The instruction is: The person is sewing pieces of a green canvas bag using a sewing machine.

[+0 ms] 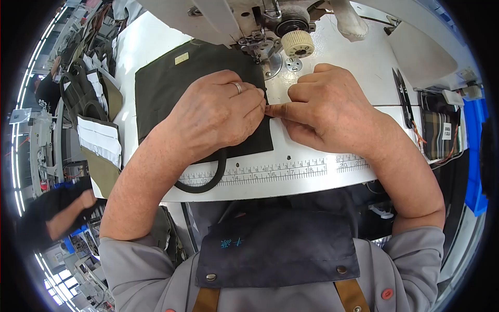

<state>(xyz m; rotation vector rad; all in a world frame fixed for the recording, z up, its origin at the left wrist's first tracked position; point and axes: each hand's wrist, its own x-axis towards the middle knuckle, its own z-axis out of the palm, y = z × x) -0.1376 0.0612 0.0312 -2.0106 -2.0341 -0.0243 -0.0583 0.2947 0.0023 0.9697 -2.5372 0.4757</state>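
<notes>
A dark green fabric panel point(158, 99) with a small pale label point(181, 58) lies flat on the white sewing table, its right edge close to the presser foot point(258, 52). My left hand point(221, 112), a ring on one finger, lies over the panel with fingers bent together along that edge. From the right, my right hand point(330, 109) meets the same edge at a fingertip, its other fingers curled; the contact point is partly hidden. A dark rounded handle point(209, 183) loops out below my left wrist and over the table's front edge.
The sewing machine head point(208, 18) with its cream dial point(298, 43) overhangs the far side. Black thread snips point(403, 99) lie at right, beside a tray with plaid fabric point(439, 132). A printed ruler point(306, 171) runs along the front edge. Dark strapped pieces point(86, 99) pile up at left.
</notes>
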